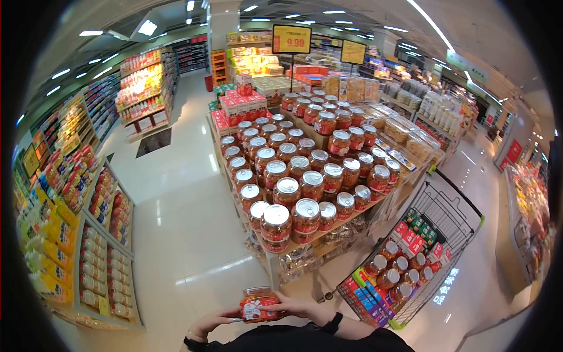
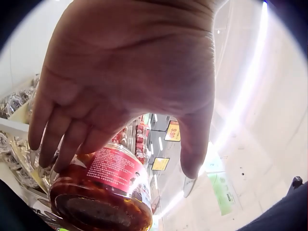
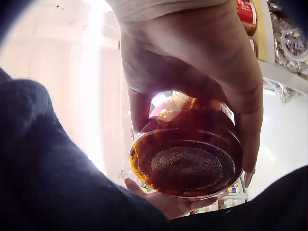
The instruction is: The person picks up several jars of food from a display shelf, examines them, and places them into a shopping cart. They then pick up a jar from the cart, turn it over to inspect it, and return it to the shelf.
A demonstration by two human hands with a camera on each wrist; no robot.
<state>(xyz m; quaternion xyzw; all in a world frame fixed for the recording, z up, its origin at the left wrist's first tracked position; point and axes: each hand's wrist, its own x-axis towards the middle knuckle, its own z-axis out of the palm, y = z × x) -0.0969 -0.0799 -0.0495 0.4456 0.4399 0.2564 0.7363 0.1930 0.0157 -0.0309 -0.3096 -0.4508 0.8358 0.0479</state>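
In the head view, a glass jar point(image 1: 251, 312) of reddish-brown food with a red label is held low before the body. My right hand point(image 1: 291, 306) grips it from the right, thumb and fingers around its sides in the right wrist view. The jar's round base point(image 3: 185, 166) faces that camera. From the left, my left hand point(image 1: 212, 321) reaches to the jar, fingers extended and thumb spread apart. Its fingertips overlap the jar's side in the left wrist view, where printed text shows on the red label point(image 2: 113, 166).
Ahead stands a display table stacked with similar silver-lidded jars point(image 1: 287, 190). To the right is a shopping cart point(image 1: 448, 217) holding several jars point(image 1: 388, 278) and boxes. Shelves of goods point(image 1: 108, 264) line the left, beside a tiled floor point(image 1: 182, 217).
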